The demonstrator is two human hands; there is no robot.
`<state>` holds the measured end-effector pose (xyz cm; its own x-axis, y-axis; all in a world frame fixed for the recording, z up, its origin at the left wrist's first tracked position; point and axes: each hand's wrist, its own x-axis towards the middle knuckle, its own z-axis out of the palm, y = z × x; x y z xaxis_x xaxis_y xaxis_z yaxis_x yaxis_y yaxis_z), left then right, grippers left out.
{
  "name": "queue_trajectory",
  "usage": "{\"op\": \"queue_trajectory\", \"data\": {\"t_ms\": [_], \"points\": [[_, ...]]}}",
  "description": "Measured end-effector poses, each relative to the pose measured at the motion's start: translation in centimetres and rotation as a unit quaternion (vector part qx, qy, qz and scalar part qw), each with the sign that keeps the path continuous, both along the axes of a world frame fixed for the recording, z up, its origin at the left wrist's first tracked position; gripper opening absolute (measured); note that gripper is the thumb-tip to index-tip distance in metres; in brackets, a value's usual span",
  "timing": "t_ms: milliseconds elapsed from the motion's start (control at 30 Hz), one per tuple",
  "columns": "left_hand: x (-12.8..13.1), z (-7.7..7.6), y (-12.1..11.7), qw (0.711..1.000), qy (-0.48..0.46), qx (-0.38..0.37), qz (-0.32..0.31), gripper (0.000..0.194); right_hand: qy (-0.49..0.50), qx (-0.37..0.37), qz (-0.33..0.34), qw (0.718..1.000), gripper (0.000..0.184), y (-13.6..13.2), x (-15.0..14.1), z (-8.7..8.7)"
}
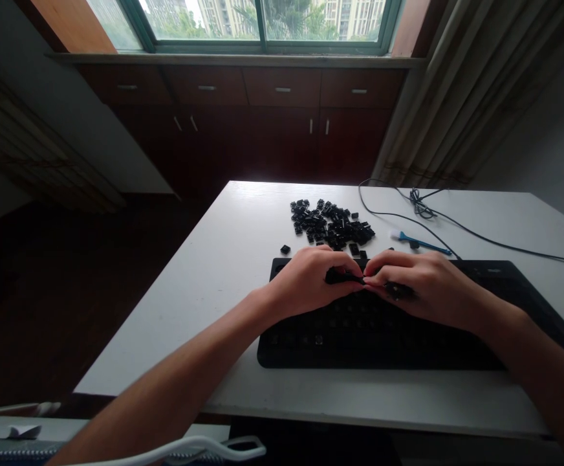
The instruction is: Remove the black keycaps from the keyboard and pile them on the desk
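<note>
Dozens of keycaps (337, 226) lie unmounted near the table's far edge (253, 197); over the keyboard (340, 353) (too dark to judge completeness), toward the near edge, left hand (304, 278) and right hand (430, 288) pinch a dark piece (343, 277).

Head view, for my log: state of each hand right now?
Left hand: closed, apparently on a black object, too dark to identify.
Right hand: curled inward; any hold cannot be told.

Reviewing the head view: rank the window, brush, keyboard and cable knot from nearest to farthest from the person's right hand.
1. Keyboard, directly beneath the right hand.
2. Brush, just beyond the keyboard's far edge.
3. Cable knot, farther back, past the brush.
4. Window, in the background.
</note>
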<state>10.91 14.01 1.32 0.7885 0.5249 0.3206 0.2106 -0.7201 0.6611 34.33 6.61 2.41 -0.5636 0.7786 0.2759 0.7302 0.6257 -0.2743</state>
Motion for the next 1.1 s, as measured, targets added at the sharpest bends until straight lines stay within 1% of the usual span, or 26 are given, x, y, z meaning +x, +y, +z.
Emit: {"op": "queue_trajectory", "data": {"t_ms": [133,233,267,300,333,367,433,467,500,533,567,600,633,700,767,833,867,933,1000,1033,1100], "points": [[0.1,-0.3,0.1,1.0,0.004,0.009,0.007,0.014,0.032,-0.037,-0.007,0.999,0.008,0.1,-0.2,0.2],[0.2,-0.5,0.1,0.999,0.009,0.028,0.018,0.011,0.116,-0.04,-0.04,0.992,0.003,-0.1,-0.5,0.6],[0.2,-0.5,0.1,0.999,0.008,0.034,0.021,0.011,0.168,-0.04,-0.057,0.983,0.011,-0.2,-0.7,0.8],[0.2,-0.5,0.0,0.999,0.007,0.038,0.022,0.012,0.237,-0.041,-0.074,0.968,0.021,-0.3,-0.9,1.0],[0.2,-0.6,0.0,0.999,0.005,0.04,0.023,0.013,0.318,-0.048,-0.086,0.943,0.03,-0.3,-1.1,1.2],[0.3,-0.6,0.0,0.999,0.005,0.041,0.024,0.013,0.401,-0.064,-0.09,0.909,0.036,-0.4,-1.4,1.5],[0.2,-0.5,-0.1,0.999,0.004,0.032,0.025,0.015,0.539,-0.118,-0.082,0.83,0.045,-0.1,-2.1,2.0],[0.2,-0.4,-0.1,0.999,0.003,0.022,0.023,0.017,0.584,-0.149,-0.073,0.795,0.048,0.2,-2.6,2.2],[0.1,-0.3,-0.1,1.0,-0.001,0.009,0.021,0.018,0.613,-0.177,-0.065,0.767,0.052,0.5,-3.1,2.5],[0.1,-0.2,0.0,1.0,-0.007,-0.005,0.017,0.019,0.63,-0.198,-0.06,0.748,0.054,0.9,-3.7,2.8],[0.0,-0.1,0.0,1.0,-0.014,-0.017,0.015,0.02,0.64,-0.209,-0.058,0.738,0.056,1.3,-4.2,3.1],[-0.2,0.0,0.1,0.999,-0.023,-0.026,0.016,0.019,0.642,-0.214,-0.056,0.734,0.058,1.7,-4.8,3.4],[-0.3,0.0,0.2,0.999,-0.032,-0.032,0.021,0.017,0.637,-0.217,-0.053,0.738,0.058,2.0,-5.3,3.7],[-0.6,0.1,0.5,0.997,-0.048,-0.037,0.039,0.016,0.619,-0.202,-0.04,0.758,0.058,2.3,-6.2,4.1],[-0.7,0.1,0.8,0.995,-0.064,-0.049,0.058,0.016,0.611,-0.163,-0.017,0.775,0.057,2.4,-6.9,4.0],[-0.8,-0.1,1.1,0.991,-0.076,-0.071,0.078,0.017,0.602,-0.13,-0.001,0.788,0.057,2.4,-7.4,3.2],[-0.9,-0.2,1.3,0.989,-0.08,-0.085,0.088,0.017,0.592,-0.129,0.001,0.796,0.056,2.4,-7.5,2.6],[-0.9,-0.4,1.6,0.985,-0.085,-0.109,0.105,0.02,0.564,-0.153,-0.002,0.812,0.054,2.6,-7.7,1.5],[-0.9,-0.5,1.8,0.982,-0.089,-0.124,0.114,0.021,0.552,-0.17,-0.004,0.816,0.053,2.8,-7.6,1.1],[-0.9,-0.5,1.8,0.981,-0.091,-0.128,0.117,0.022,0.556,-0.171,-0.003,0.813,0.054,2.9,-7.4,1.4],[-0.9,-0.5,1.8,0.979,-0.093,-0.13,0.123,0.022,0.565,-0.175,0.001,0.806,0.055,2.9,-7.0,2.5]]}}
